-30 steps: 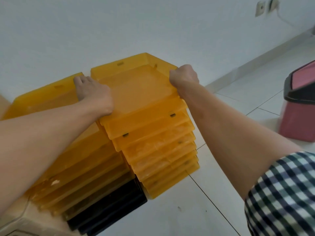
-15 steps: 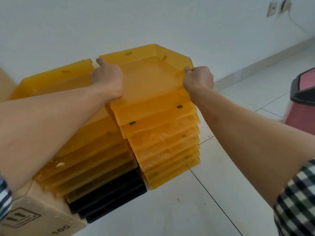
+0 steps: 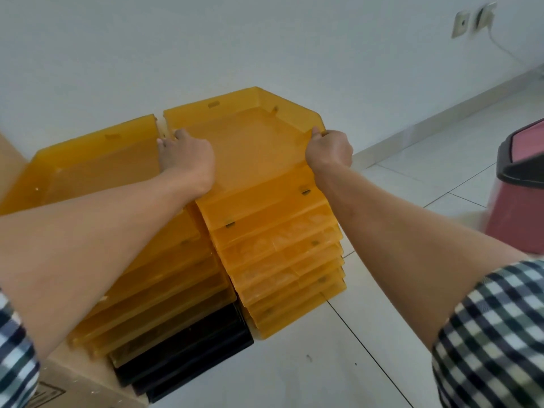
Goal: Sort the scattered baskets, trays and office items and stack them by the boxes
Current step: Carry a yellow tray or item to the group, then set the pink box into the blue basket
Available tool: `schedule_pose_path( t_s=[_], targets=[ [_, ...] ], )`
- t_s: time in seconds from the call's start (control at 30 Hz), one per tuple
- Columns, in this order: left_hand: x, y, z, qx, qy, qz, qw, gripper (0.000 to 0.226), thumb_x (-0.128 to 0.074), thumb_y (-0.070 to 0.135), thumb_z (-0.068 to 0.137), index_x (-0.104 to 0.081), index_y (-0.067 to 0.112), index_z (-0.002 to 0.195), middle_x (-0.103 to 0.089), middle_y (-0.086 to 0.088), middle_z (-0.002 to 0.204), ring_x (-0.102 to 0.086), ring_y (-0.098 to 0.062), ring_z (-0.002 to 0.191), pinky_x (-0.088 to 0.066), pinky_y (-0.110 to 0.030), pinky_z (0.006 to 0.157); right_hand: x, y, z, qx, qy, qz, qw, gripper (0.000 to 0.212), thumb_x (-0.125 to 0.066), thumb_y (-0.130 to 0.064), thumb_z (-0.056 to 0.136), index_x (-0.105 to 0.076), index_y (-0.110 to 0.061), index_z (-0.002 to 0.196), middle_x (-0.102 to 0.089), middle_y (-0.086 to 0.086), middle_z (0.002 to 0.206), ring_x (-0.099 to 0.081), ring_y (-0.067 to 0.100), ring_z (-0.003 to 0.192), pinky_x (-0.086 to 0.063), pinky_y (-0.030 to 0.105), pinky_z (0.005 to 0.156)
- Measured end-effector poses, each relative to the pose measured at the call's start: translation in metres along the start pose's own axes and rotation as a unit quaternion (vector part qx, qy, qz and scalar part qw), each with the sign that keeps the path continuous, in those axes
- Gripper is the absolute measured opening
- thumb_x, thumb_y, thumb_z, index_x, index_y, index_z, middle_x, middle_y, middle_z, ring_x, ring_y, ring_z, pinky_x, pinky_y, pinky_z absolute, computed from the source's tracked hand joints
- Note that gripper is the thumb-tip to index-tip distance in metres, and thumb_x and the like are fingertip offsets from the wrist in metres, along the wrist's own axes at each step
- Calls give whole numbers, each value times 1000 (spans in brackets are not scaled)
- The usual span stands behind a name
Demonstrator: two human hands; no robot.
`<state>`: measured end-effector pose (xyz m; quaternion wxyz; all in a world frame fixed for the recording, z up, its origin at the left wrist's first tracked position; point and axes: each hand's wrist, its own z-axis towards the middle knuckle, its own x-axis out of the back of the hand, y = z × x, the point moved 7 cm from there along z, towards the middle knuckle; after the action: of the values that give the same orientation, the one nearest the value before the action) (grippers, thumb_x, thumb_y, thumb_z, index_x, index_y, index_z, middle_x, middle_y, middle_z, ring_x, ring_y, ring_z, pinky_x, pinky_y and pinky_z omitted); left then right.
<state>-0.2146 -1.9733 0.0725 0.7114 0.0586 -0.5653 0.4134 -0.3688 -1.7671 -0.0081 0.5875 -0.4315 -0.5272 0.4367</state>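
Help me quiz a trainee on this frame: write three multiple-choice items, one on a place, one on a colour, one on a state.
1. Where is the pink bin?
A. on the floor, far right
B. on the cardboard box
C. between the two stacks

2. What colour are the lowest trays in the left stack?
A. pink
B. black
C. white

3. What is the right hand doing?
A. hanging free
B. lying flat on the tiles
C. gripping the top tray by its right edge

Key: 1 A, it stands on the tiles at the picture's right edge; 2 B, dark trays lie under the orange ones; 3 C, its fingers curl over that tray's wall.
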Motion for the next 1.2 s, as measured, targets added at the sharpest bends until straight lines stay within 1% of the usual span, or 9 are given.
schedule_pose_path(
  t_s=[0.13, 0.23, 0.4, 0.53, 0.63, 0.73, 0.9, 1.03, 1.2],
  targets=[
    [2, 2, -3, -10, -20, 10, 1000, 36, -48, -1, 95, -59, -6, 129, -35, -30, 150, -38, -52, 135, -26, -57, 118, 0, 1, 3, 3, -1, -6, 1000, 32, -45, -43, 105, -64, -17, 104, -63, 2, 97, -62, 26, 95, -51, 37, 83],
    [2, 3, -12, -1, -38, 16, 999, 42, -49, 13, 96, -56, 1, 136, -29, -26, 156, -31, -50, 141, -18, -58, 120, 0, 3, 2, 16, 5, -15, 1000, 33, -44, -50, 102, -59, -20, 102, -63, 1, 99, -59, 23, 93, -44, 35, 76],
    [27, 24, -25, -24, 14, -26, 999, 48, -53, 33, 94, -53, 6, 133, -41, -23, 145, -36, -46, 135, -22, -58, 116, 6, 10, -5, 18, 20, -2, 1000, 63, -34, -63, 100, -55, -18, 139, -63, 4, 127, -57, 25, 114, -38, 35, 80],
    [57, 81, -41, -119, 79, -111, 984, 40, -52, 29, 96, -55, 7, 129, -46, -21, 139, -42, -43, 127, -30, -52, 108, 21, 21, -10, 22, 39, 8, 999, 68, -31, -67, 99, -49, -20, 144, -61, 8, 136, -56, 29, 124, -41, 39, 87],
    [76, 131, -63, -215, 121, -189, 951, 39, -48, 20, 97, -53, 10, 134, -48, -16, 140, -45, -38, 126, -37, -47, 102, 41, 34, -15, 34, 56, -30, 997, 69, -30, -66, 99, -47, -19, 146, -60, 10, 139, -55, 31, 127, -44, 43, 96],
    [81, 174, -86, -274, 134, -240, 922, 40, -46, 19, 99, -50, 13, 139, -50, -12, 139, -47, -34, 124, -40, -43, 101, 73, 55, -16, 36, 67, -84, 994, 68, -31, -65, 100, -46, -18, 146, -61, 11, 136, -55, 32, 127, -42, 43, 96],
    [69, 237, -128, -335, 60, -274, 899, 45, -49, 20, 98, -45, 15, 143, -51, -11, 138, -52, -34, 122, -45, -43, 97, 147, 103, -25, 31, 37, -235, 971, 68, -40, -62, 99, -43, -15, 148, -57, 13, 141, -50, 33, 132, -39, 43, 104],
    [52, 284, -178, -383, -41, -294, 875, 49, -50, 21, 98, -41, 16, 146, -49, -11, 140, -52, -35, 124, -45, -44, 97, 219, 155, -53, -2, -11, -376, 927, 71, -45, -66, 96, -42, -18, 148, -57, 11, 141, -55, 33, 127, -45, 44, 99],
    [22, 326, -255, -439, -157, -293, 835, 49, -50, 23, 97, -41, 16, 145, -47, -9, 140, -52, -34, 123, -44, -41, 90, 293, 217, -111, -86, -61, -440, 892, 79, -52, -69, 91, -39, -17, 150, -57, 10, 141, -52, 32, 129, -42, 42, 100]
  ],
)
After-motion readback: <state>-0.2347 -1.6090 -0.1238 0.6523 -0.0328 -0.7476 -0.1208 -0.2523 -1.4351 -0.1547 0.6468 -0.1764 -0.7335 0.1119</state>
